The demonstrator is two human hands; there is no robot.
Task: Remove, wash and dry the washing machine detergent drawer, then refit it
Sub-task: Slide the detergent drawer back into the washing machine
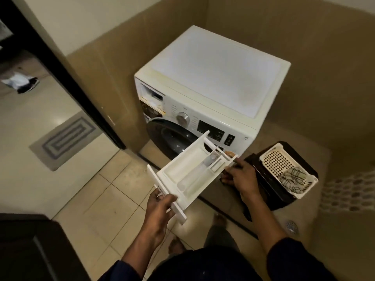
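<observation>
The white detergent drawer (188, 169) is out of the machine and held in the air in front of the washer door, its compartments facing up. My left hand (160, 207) grips its front panel at the near end. My right hand (239, 175) holds the far end of the drawer together with a dark cloth that hangs below the wrist. The white front-loading washing machine (213, 78) stands against the tan wall, and its empty drawer slot (152, 96) shows at the top left of the front panel.
A cream perforated basket (284, 167) with a checked cloth sits on a dark bin right of the machine. A floor drain (291, 227) lies at lower right. A dark door frame (71, 82) and a grey mat (67, 138) are on the left. My bare feet stand on tiled floor.
</observation>
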